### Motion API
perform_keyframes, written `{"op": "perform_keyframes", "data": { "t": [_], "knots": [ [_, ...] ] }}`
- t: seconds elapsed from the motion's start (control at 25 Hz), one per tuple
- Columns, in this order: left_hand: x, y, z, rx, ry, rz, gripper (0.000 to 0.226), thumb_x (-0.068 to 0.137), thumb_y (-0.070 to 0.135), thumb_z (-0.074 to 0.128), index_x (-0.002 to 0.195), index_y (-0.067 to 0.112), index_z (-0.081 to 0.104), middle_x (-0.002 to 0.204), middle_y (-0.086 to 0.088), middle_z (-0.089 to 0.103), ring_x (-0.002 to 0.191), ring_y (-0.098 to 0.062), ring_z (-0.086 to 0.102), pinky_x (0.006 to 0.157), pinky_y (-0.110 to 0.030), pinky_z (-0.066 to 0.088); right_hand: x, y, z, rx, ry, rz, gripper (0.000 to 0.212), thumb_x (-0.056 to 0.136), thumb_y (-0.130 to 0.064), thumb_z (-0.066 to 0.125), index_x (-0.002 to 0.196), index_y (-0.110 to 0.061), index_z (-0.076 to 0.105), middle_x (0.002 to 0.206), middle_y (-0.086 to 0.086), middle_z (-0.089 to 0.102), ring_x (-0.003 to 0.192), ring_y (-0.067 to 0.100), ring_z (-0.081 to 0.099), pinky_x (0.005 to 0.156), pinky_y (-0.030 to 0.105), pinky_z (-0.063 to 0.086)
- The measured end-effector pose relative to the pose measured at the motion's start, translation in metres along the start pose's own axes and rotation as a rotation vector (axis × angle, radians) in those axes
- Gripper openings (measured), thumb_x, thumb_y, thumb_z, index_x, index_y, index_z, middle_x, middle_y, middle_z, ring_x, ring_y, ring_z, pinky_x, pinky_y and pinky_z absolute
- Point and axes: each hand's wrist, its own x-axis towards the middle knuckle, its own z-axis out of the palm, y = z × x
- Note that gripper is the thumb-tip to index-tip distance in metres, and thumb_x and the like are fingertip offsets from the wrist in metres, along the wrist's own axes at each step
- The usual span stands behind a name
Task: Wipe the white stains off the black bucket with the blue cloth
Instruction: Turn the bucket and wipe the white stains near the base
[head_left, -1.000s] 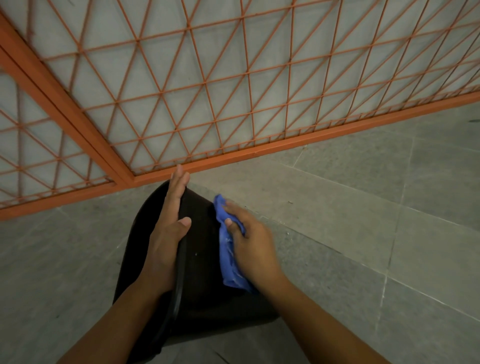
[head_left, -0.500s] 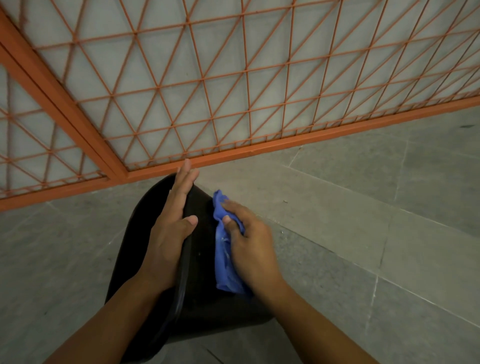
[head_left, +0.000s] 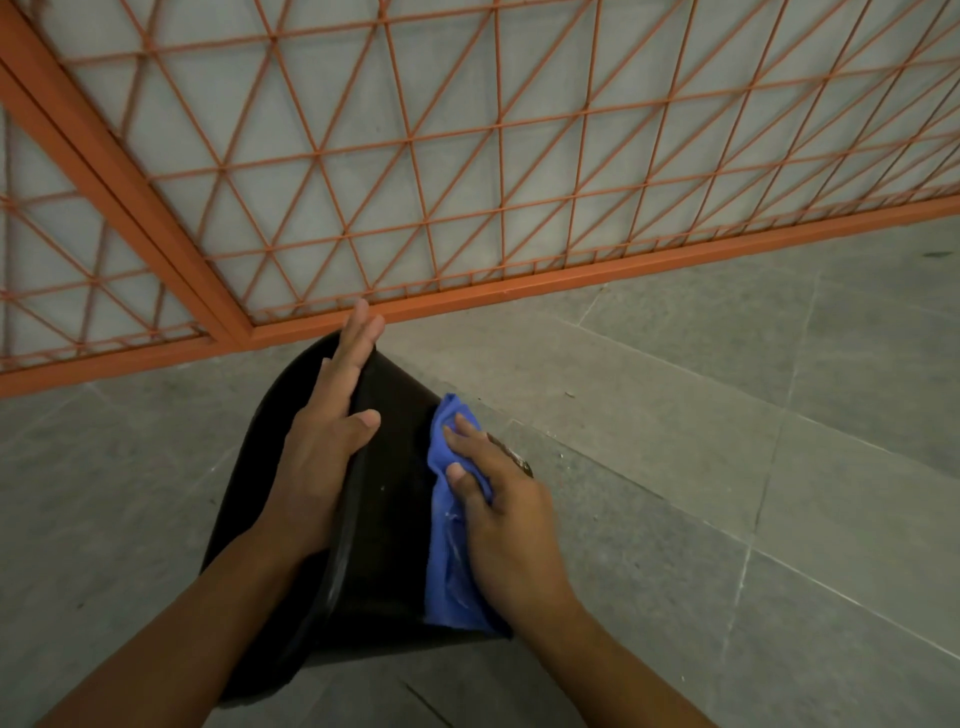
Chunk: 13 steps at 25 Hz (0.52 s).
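Note:
The black bucket (head_left: 387, 514) lies tilted on the grey floor, its outer wall facing up. A few tiny white specks show on that wall. My left hand (head_left: 327, 441) rests along the bucket's rim with straight fingers, the thumb over the outer wall. My right hand (head_left: 501, 525) grips the bunched blue cloth (head_left: 449, 551) and presses it against the bucket's right side. White smears show on the cloth. The bucket's inside is hidden behind my left hand and arm.
An orange metal grille (head_left: 467, 171) with a triangle pattern stands just beyond the bucket, its bottom rail (head_left: 571, 278) close to my left fingertips. Grey stone floor tiles (head_left: 727, 467) stretch to the right and front.
My right hand has slid the blue cloth rightward toward the bucket's right edge. My left hand stays along the rim.

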Motion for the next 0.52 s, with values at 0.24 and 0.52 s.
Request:
{"op": "perform_keyframes", "data": {
  "t": [0.24,0.52],
  "knots": [
    [-0.003,0.005,0.006,-0.043,0.010,0.004,0.065,0.074,0.035,0.042,0.139,0.038,0.032,0.156,0.021,0.017,0.147,-0.001,0.011,0.122,-0.049,0.004,0.039,0.026,-0.010,-0.063,0.067,0.107,0.032,0.094,-0.020,0.044,0.125,-0.021,0.052,0.127,-0.002,0.057,0.118,0.009,0.050,0.096,0.013,0.035],
    [-0.001,0.002,0.001,0.008,-0.006,0.042,0.064,0.075,0.036,0.043,0.138,0.036,0.034,0.154,0.026,0.017,0.146,0.001,0.015,0.122,-0.050,0.004,0.015,0.012,-0.005,-0.039,-0.001,-0.022,0.033,0.093,-0.021,0.048,0.125,-0.025,0.051,0.122,-0.022,0.045,0.113,-0.011,0.038,0.085,-0.010,0.023]
  ]
}}
